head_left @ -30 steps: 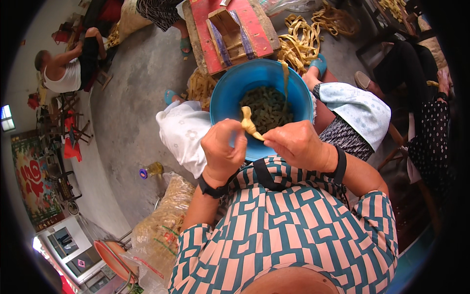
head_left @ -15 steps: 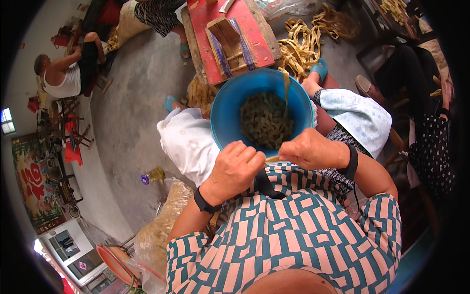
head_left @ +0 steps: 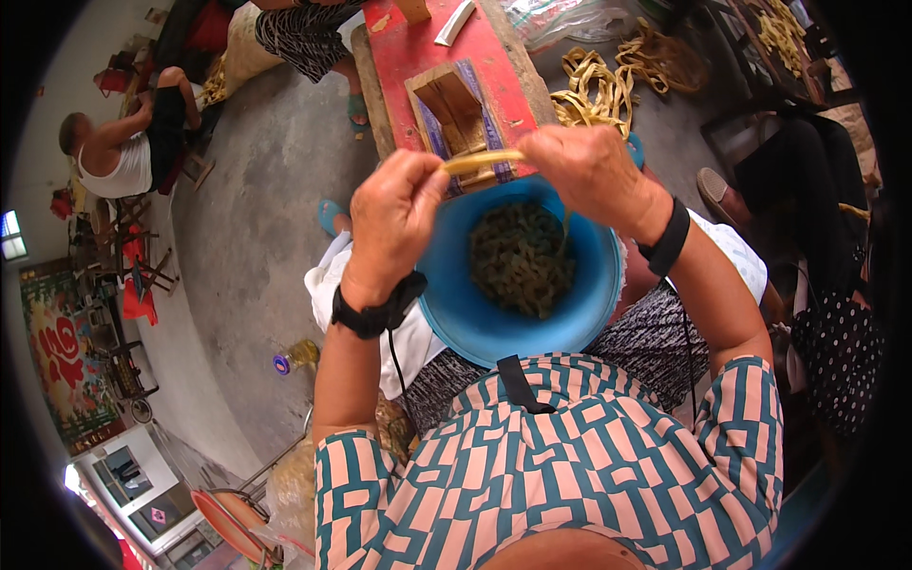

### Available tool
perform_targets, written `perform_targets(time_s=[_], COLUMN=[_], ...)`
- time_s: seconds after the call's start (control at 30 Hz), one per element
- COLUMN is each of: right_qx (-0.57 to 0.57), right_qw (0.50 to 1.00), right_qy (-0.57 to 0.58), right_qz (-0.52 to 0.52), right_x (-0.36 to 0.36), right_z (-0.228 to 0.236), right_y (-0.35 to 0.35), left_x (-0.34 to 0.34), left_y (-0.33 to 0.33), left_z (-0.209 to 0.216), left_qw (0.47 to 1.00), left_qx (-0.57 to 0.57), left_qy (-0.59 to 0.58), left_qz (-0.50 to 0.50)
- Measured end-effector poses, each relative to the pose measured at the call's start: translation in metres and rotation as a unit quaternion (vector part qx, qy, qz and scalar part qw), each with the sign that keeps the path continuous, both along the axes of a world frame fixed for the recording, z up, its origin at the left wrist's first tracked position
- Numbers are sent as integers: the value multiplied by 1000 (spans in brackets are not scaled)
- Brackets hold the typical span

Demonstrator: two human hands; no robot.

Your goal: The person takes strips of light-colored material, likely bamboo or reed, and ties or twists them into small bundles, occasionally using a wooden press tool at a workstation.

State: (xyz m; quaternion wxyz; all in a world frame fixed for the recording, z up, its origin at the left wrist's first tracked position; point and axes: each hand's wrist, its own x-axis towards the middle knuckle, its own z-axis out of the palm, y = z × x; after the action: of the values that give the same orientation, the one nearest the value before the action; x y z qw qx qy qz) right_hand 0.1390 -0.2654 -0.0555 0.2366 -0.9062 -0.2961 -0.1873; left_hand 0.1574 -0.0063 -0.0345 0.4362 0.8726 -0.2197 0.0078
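Between my two hands a yellowish flat strip [head_left: 483, 161] is stretched level, its material unclear. My left hand [head_left: 391, 214] pinches one end, and my right hand [head_left: 598, 180] closes on the other. Both hands are raised over the far rim of a blue bucket [head_left: 454, 309]. Dark greenish-brown folded pieces [head_left: 521, 261] lie in the bottom of the bucket. From below my right hand a thin length of strip hangs into it. Just beyond the strip, a wooden block device [head_left: 454, 100] with purple edging sits on a red-topped bench [head_left: 404, 57].
Loose yellow strips [head_left: 594, 90] heap on the floor right of the bench. A lidded jar [head_left: 296, 357] lies on the floor at left, above a stuffed plastic bag [head_left: 290, 489]. One person [head_left: 119, 157] sits at far left; another in dotted clothing [head_left: 836, 332] is at right.
Both hands have moved up and away from my lap, over the bucket's far rim, carrying the strip. The strip now shows longer between them.
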Motion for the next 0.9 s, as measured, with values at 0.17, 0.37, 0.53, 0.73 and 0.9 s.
perform_targets(time_s=[0.17,0.37,0.53,0.73,0.9], right_qx=[-30,-38,12,90,84], right_qw=[997,999,996,991,989], right_qy=[-71,6,28,90,108], right_qz=[-24,-26,-88,-46,-47], right_x=[46,42,8,-42,-66], right_z=[1,-42,-48,-37,-36], right_y=[3,-8,-53,-30,-17], left_x=[34,30,-3,-64,-93], left_y=[-2,-5,40,24,19], left_z=[-3,-34,-53,-40,-44], left_qw=[999,999,963,720,726], left_qx=[9,0,-129,-472,-457], left_qy=[-22,2,200,505,506], left_qz=[25,40,123,62,92])
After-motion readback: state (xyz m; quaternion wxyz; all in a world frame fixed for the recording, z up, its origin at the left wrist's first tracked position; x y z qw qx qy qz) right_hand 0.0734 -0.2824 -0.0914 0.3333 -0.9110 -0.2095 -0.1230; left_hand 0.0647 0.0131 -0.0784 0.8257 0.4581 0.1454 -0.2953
